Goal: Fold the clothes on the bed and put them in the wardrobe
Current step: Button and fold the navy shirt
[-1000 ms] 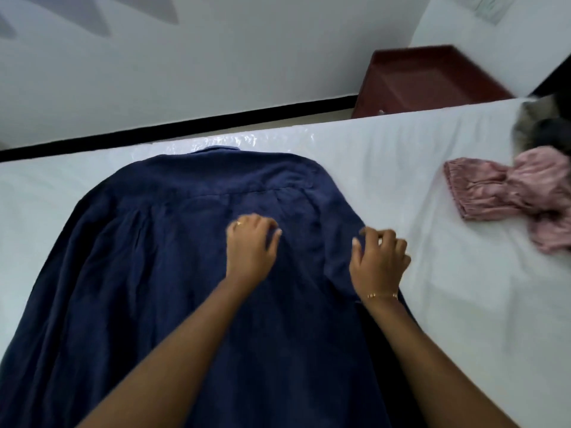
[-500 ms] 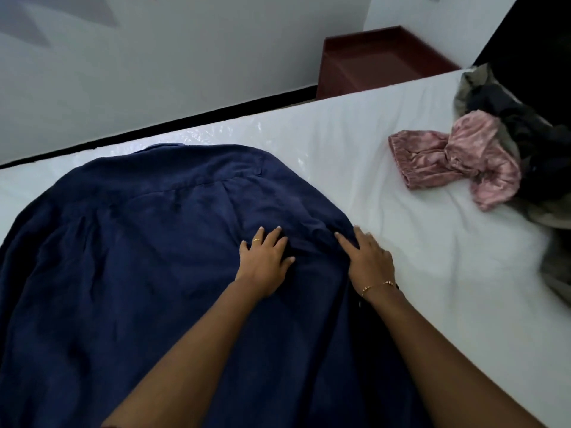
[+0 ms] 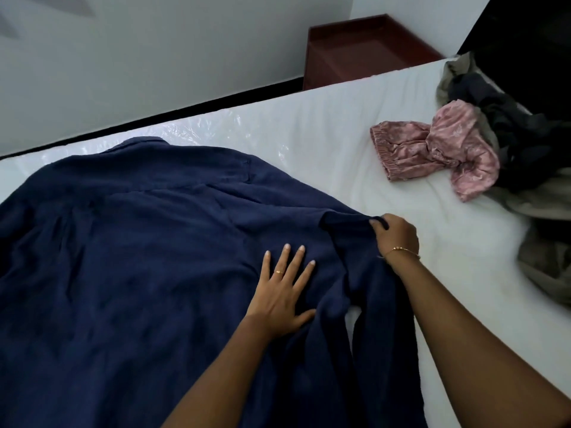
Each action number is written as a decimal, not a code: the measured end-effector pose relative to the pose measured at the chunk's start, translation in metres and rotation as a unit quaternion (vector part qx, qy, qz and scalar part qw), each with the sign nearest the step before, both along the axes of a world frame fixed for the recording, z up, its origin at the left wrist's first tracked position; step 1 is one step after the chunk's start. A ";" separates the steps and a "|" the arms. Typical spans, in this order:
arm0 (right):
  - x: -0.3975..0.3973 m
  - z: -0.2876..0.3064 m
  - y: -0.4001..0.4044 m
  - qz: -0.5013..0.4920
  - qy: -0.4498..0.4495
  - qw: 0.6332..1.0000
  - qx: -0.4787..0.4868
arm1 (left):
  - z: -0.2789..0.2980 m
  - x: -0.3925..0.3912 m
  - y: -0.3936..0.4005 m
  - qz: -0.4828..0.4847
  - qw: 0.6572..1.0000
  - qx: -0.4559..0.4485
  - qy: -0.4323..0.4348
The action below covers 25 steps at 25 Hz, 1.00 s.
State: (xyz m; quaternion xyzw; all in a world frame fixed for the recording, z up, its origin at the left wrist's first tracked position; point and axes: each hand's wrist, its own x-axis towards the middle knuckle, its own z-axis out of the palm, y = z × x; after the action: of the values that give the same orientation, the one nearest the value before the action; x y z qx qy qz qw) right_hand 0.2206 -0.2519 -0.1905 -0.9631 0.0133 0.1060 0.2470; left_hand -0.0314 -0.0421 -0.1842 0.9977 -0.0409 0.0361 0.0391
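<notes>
A large navy blue shirt (image 3: 129, 248) lies spread back-up on the white bed (image 3: 309, 118), collar toward the far edge. My left hand (image 3: 282, 291) lies flat on the shirt with straight, spread fingers, pressing the cloth down. My right hand (image 3: 397, 237) grips the shirt's right edge, near the sleeve, and lifts a fold of it off the sheet. A crumpled pink garment (image 3: 432, 149) lies on the bed to the right. Beside it is a heap of dark and olive clothes (image 3: 519, 125).
A dark red wooden cabinet (image 3: 364, 47) stands beyond the bed's far right corner against the white wall. A black skirting strip runs along the floor behind the bed. Bare white sheet (image 3: 463, 257) lies between the shirt and the clothes heap.
My right hand went from lying flat on the shirt's edge to gripping and pulling up a fold of it. My left hand slid toward me, fingers spread flatter. The view swung right.
</notes>
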 end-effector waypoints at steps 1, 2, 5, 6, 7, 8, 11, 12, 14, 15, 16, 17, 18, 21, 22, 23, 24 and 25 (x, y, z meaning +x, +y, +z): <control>0.003 0.004 -0.005 -0.004 -0.002 1.000 -0.013 | -0.003 -0.008 -0.004 -0.005 1.000 0.005 -0.015; 0.004 0.010 -0.006 -0.011 -0.007 1.000 -0.025 | -0.004 -0.013 -0.008 -0.012 1.000 0.005 -0.012; -0.009 0.057 0.027 -0.078 -0.077 0.994 0.007 | 0.013 -0.009 -0.010 0.052 0.984 -0.172 -0.001; -0.022 0.079 0.049 -0.094 -0.132 0.986 0.035 | 0.030 -0.003 -0.004 0.129 0.942 -0.310 -0.021; -0.044 0.107 0.075 -0.095 -0.199 0.974 0.058 | 0.054 0.008 0.000 0.220 0.858 -0.461 -0.051; -0.076 0.130 0.101 -0.056 -0.275 0.957 0.068 | 0.080 0.017 0.001 0.281 0.778 -0.557 -0.070; -0.210 0.141 0.163 0.162 -0.401 0.893 0.125 | 0.162 -0.006 0.004 0.356 0.630 -0.687 -0.063; -0.250 0.119 0.181 0.225 -0.383 0.884 0.146 | 0.165 -0.041 0.010 0.418 0.724 -0.540 -0.092; -0.336 0.057 0.182 0.341 -0.236 0.896 0.160 | 0.140 -0.092 0.026 0.433 0.569 -0.670 -0.198; -0.368 0.026 0.169 0.427 -0.154 0.881 0.133 | 0.125 -0.100 0.042 0.433 0.442 -0.760 -0.201; -0.385 0.001 0.156 0.488 -0.103 0.857 0.125 | 0.100 -0.123 0.058 0.502 0.386 -0.753 -0.178; -0.389 -0.019 0.145 0.490 -0.067 0.858 0.142 | 0.099 -0.132 0.068 0.496 0.380 -0.775 -0.093; -0.387 -0.030 0.137 0.464 -0.037 0.877 0.117 | 0.103 -0.138 0.072 0.489 0.446 -0.748 -0.043; -0.372 -0.059 0.102 0.347 -0.116 0.927 0.087 | 0.105 -0.147 0.039 0.480 0.713 -0.506 -0.070; -0.372 -0.067 0.088 0.330 -0.150 0.930 0.060 | 0.102 -0.153 0.030 0.463 0.763 -0.445 -0.070; -0.371 -0.073 0.079 0.332 -0.164 0.929 0.022 | 0.093 -0.162 0.026 0.441 0.813 -0.375 -0.066; -0.371 -0.077 0.073 0.336 -0.174 0.926 -0.010 | 0.081 -0.174 0.027 0.418 0.850 -0.318 -0.052; -0.372 -0.078 0.068 0.342 -0.180 0.922 -0.034 | 0.067 -0.185 0.027 0.382 0.881 -0.276 -0.043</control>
State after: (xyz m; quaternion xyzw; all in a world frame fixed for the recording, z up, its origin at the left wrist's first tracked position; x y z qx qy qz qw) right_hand -0.1509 -0.1838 -0.2686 -0.9195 -0.3582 0.0082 0.1614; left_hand -0.2167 -0.0152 -0.1176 0.8824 0.3529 0.1014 0.2942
